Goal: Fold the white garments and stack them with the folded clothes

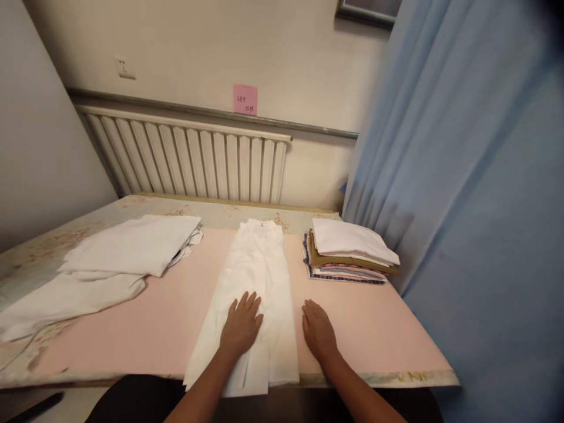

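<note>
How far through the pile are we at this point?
Done: a folded stack sits at the table's right. In hand: the left hand lies flat on a narrow-folded white garment; the right hand rests on the pink cloth beside it. Left: loose white garments at left.

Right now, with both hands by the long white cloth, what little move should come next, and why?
Probably sliding the left hand up the white garment to smooth it. It lies folded lengthwise into a narrow strip on the pink mat, its near end hanging over the edge, the left palm flat on it and the right hand resting beside it.
</note>
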`<state>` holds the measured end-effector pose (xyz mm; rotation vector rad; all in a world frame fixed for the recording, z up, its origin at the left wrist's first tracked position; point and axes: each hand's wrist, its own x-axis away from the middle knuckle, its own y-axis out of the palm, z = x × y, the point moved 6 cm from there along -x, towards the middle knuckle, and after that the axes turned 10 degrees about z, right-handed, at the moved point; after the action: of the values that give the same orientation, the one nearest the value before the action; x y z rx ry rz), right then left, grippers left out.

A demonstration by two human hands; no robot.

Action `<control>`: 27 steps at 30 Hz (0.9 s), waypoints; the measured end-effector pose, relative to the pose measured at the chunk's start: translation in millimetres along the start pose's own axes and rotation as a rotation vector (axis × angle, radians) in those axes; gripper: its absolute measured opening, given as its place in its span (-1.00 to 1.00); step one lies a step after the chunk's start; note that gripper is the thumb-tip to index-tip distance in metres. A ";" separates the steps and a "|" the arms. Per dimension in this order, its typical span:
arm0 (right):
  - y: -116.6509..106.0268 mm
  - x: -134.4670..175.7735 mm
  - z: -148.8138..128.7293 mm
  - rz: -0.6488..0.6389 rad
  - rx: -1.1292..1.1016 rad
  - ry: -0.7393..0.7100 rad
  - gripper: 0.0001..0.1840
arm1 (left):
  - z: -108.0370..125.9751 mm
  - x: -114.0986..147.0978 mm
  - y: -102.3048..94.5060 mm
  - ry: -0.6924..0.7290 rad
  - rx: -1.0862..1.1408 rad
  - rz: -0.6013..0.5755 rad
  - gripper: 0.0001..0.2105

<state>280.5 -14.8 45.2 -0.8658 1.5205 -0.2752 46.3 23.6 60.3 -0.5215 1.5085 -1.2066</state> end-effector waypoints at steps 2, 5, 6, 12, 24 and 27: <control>0.6 0.4 0.5 -0.003 -0.005 0.008 -0.64 | 0.2 0.0 0.2 0.002 -0.005 -0.003 -0.56; 1.2 1.1 1.3 0.000 -0.012 0.018 -0.64 | 0.1 -0.1 0.9 -0.002 -0.002 -0.005 -0.55; 1.3 1.2 1.4 0.003 -0.015 0.019 -0.64 | -0.2 -0.1 1.2 -0.006 0.001 -0.004 -0.55; 1.3 1.0 0.9 0.006 -0.008 0.011 -0.65 | -0.5 -0.3 1.7 -0.011 0.013 -0.021 -0.55; 0.5 1.1 0.9 -0.011 0.001 0.016 -0.64 | 0.9 -0.6 0.1 -0.006 0.009 -0.015 -0.55; -0.1 0.3 0.5 -0.007 -0.001 0.023 -0.64 | -0.5 0.0 2.6 -0.007 0.014 -0.004 -0.56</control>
<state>281.1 -14.8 45.0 -0.8720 1.5393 -0.2905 46.6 24.8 58.0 -0.5190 1.4922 -1.2163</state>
